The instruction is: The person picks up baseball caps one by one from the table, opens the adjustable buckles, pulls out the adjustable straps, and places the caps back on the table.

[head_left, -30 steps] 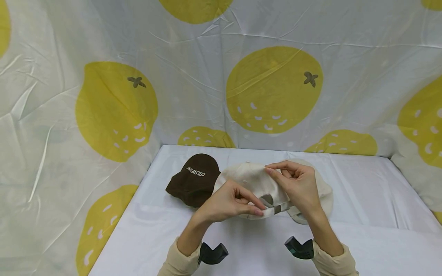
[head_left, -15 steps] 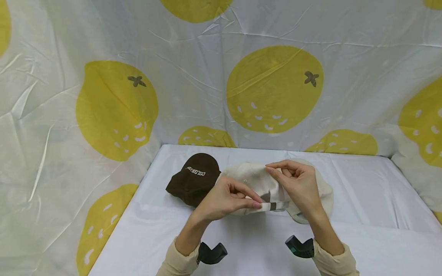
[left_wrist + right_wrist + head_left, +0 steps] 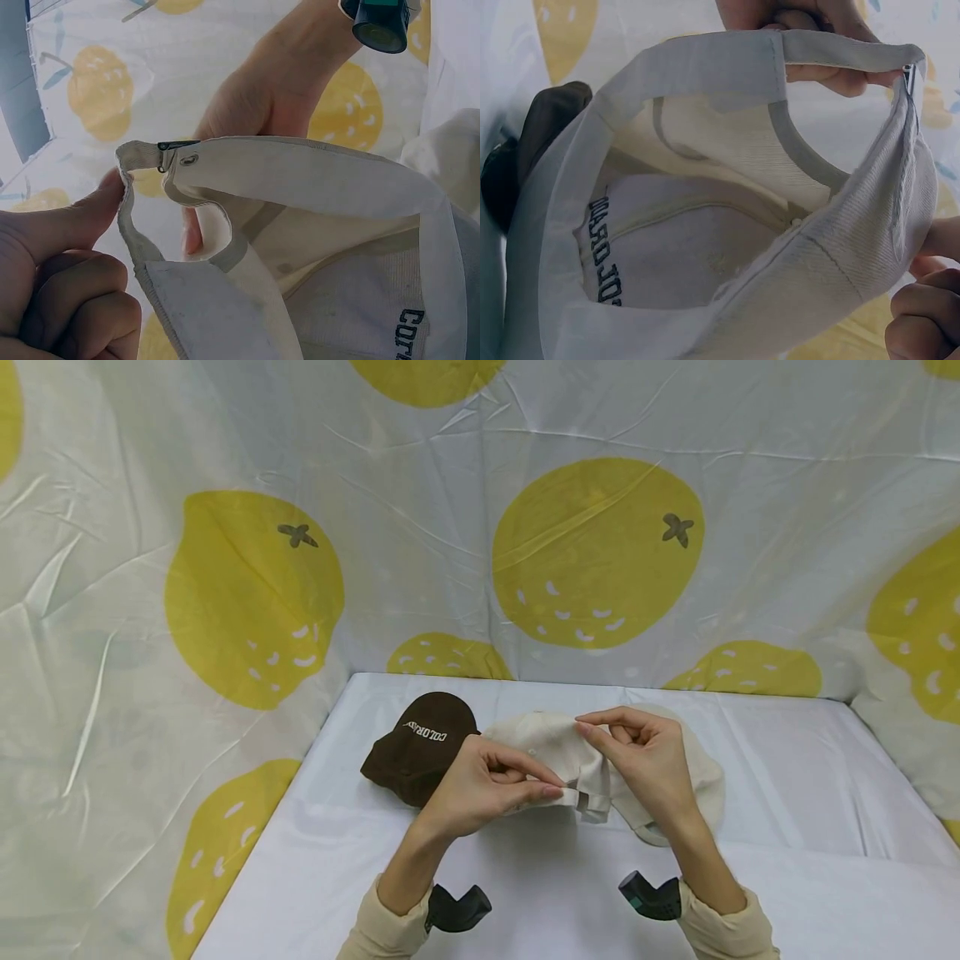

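Hands point(image 3: 480, 785) pinching cream cap point(image 3: 536, 735), brown cap point(image 3: 416, 752) beside

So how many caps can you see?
3: a brown cap at left, a white cap in the middle, and a pale cap at right, partly hidden behind the right hand.

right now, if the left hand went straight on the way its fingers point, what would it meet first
Beyond the strap it pinches, the left hand would probably meet the buckle first, though depth there is hard to judge.
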The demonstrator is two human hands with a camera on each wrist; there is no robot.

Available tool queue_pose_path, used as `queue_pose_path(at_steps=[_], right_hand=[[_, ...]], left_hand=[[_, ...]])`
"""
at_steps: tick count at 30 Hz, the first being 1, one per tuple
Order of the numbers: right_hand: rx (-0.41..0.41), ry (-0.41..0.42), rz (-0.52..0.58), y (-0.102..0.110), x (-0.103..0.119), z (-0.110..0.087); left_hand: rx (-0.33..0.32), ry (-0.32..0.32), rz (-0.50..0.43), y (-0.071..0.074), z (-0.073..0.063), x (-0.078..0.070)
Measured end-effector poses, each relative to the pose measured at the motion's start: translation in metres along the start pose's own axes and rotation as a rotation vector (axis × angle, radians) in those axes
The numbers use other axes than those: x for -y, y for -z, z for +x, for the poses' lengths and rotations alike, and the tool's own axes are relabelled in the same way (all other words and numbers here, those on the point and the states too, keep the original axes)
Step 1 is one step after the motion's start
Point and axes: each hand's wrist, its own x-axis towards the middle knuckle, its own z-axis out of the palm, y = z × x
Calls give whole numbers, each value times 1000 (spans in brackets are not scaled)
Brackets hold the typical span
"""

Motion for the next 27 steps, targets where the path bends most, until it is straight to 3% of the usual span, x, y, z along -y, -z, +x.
queue_pose_path(at_steps=[8,17,27], right_hand=[[3,-10,6,0,0,0],[-14,-15,13,0,3,0],[4,-5,5,1,4,-1]], left_hand=[[-55,-33,33,1,1,1],[-146,-10,-30,6,0,0],[-246,-44,-36,17,-2,-3]])
